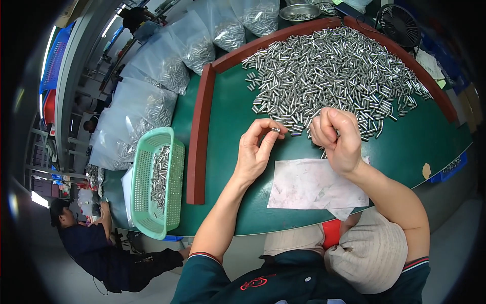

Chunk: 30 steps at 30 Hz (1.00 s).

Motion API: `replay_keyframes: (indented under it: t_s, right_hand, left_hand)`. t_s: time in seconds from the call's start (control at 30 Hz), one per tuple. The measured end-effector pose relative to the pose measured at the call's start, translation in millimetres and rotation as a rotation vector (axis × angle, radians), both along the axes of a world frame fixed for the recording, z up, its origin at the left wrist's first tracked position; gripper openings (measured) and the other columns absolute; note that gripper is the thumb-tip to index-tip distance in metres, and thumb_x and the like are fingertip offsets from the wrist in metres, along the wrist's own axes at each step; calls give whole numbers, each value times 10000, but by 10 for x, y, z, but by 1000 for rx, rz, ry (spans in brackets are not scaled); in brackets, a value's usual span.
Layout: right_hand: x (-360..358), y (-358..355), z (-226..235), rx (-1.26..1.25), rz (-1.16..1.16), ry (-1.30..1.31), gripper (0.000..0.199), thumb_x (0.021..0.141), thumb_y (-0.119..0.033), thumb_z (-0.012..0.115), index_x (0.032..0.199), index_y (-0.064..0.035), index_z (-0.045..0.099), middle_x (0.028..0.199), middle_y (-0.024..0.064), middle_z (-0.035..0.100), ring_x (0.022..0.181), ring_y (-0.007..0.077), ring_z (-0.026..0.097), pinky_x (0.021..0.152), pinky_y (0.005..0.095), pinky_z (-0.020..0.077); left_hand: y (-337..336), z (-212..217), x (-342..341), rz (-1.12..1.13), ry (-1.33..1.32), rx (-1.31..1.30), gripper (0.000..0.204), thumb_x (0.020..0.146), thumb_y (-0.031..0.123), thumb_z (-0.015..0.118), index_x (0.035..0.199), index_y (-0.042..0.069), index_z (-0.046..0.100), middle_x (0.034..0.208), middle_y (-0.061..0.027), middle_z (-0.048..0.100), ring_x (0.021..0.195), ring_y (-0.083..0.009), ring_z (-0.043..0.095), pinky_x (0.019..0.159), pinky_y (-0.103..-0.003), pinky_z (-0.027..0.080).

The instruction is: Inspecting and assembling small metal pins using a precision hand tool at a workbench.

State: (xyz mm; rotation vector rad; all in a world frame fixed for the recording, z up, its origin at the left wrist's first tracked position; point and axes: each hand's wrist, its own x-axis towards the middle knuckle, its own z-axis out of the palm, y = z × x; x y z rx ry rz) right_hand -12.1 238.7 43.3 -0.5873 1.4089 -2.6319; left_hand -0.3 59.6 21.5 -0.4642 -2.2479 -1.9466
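Note:
A large pile of small, shiny metal pins [329,71] is spread over the green tabletop in front of me. My left hand [257,147] is at the near left edge of the pile, with a small metal pin [275,129] pinched between thumb and fingers. To its right, my right hand [340,138] is curled closed over the pile's near edge. Its fingers hide whatever they may hold. Below both hands lies a smudged white cloth [314,185], flat on the table.
Dark red wooden bars [200,137] border the pile. Left of them stands a green plastic basket [174,202] containing pins. Clear bags of pins [197,48] line the far left side. A black fan [400,25] stands far right. Another person [96,248] sits at left.

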Motion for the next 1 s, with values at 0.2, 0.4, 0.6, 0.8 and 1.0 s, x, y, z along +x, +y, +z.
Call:
replay_keyframes:
  t_s: [0.2, 0.4, 0.6, 0.8, 1.0]
  right_hand:
    - [-7, -39, -10, -12, 4, 0, 369, 846, -205, 328, 503, -80, 273, 455, -5, 279, 425, 78, 242, 413, 236, 205]
    - [-5, -32, 6, -227, 110, -126, 359, 843, -207, 319, 504, -100, 266, 419, -18, 254, 390, 74, 192, 389, 238, 176]
    - [116, -171, -39, -207, 191, -152, 383, 867, -264, 296, 509, -128, 272, 401, -34, 250, 383, 78, 167, 391, 239, 164]
    - [144, -199, -107, -228, 199, -227, 384, 861, -270, 304, 506, -126, 270, 403, -31, 249, 386, 80, 167, 392, 241, 162]
    - [167, -218, -144, -178, 180, -223, 379, 858, -267, 301, 508, -127, 266, 407, -32, 247, 396, 80, 171, 402, 242, 166]
  left_hand:
    - [-47, -1, 0, 6, 42, -54, 28, 825, 13, 496, 840, -7, 507, 863, -52, 555, 742, -110, 526, 680, -227, 439]
    - [45, 381, 262, -134, -41, -660, 56, 747, 17, 563, 775, -14, 526, 754, -66, 489, 635, -162, 466, 577, -268, 391]
    - [22, 241, 302, -115, -80, -738, 105, 727, 48, 604, 795, -11, 550, 719, -85, 512, 584, -187, 477, 540, -292, 393]
    - [47, 212, 329, -60, -107, -722, 123, 706, 50, 630, 774, -18, 554, 699, -85, 524, 566, -184, 479, 531, -292, 394]
    - [83, 227, 333, -40, -107, -727, 126, 692, 43, 639, 773, -16, 562, 676, -87, 526, 543, -184, 480, 520, -294, 397]
